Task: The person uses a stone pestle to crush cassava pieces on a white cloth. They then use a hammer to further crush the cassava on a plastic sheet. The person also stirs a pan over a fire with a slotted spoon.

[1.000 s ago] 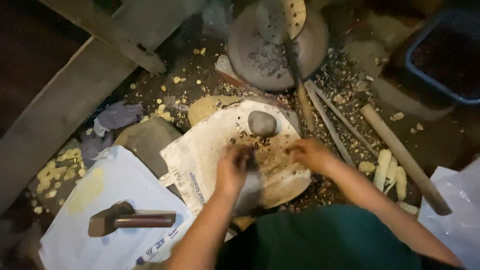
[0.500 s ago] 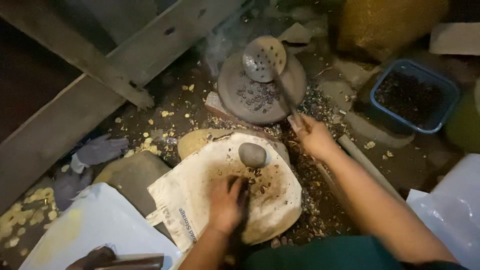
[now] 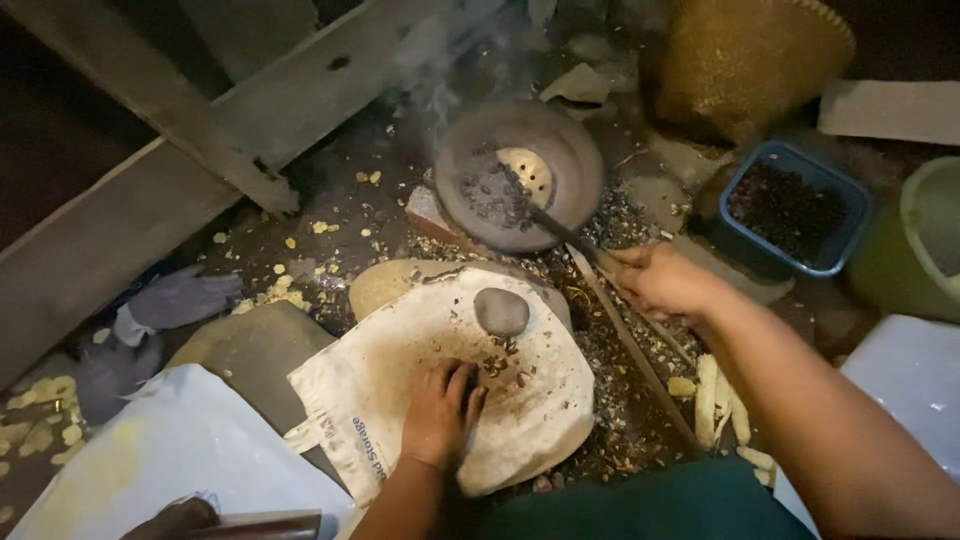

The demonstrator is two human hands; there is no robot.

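- Left hand (image 3: 437, 415) is bare: no glove, ring or watch shows.
- Right hand (image 3: 662, 283) is bare too.
- Both forearms are uncovered behind each grip, with no sleeve in view.
- A dark green garment (image 3: 650, 505) covers the lap.

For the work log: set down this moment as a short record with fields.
left hand: palm down on the white sack, among dark bits
right hand: gripping the ladle handle
ladle: perforated bowl lying in the round pan
pan: dark bits inside, smoke above
stone: on the sack, apart from both hands
blue tub: dark contents, right of pan
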